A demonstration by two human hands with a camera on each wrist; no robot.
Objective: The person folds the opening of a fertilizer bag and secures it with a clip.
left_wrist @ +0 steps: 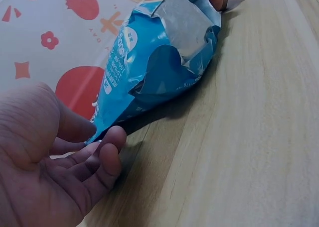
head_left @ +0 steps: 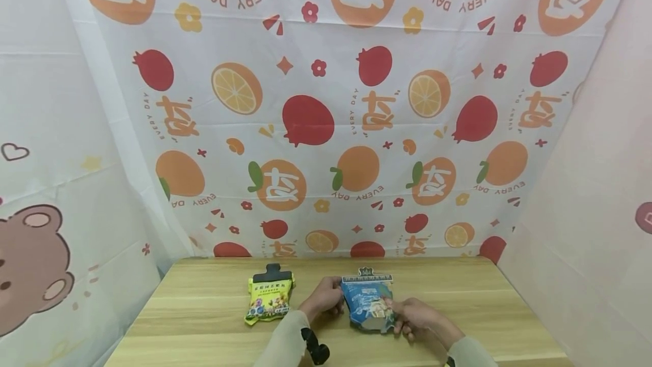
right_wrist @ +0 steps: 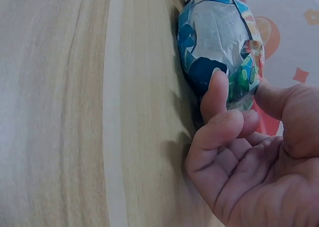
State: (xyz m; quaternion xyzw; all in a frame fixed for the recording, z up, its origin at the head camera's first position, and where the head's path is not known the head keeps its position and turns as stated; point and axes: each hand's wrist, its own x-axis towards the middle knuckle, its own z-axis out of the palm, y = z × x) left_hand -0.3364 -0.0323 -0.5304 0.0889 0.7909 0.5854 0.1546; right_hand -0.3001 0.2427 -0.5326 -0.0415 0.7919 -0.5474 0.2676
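A blue snack-style bag lies on the wooden table, with a clip patterned like piano keys across its top edge. My left hand pinches the bag's upper left corner; in the left wrist view the thumb lies over that corner. On the other side, my right hand grips the lower right edge between thumb and fingers. The bag's bottom end looks crumpled and shows a silvery grey panel in the right wrist view. The clip is out of sight in both wrist views.
Left of my hands lies a yellow bag with a black clip on its top. The wooden table ends at a fruit-printed cloth behind. Pale cloths hang on both sides.
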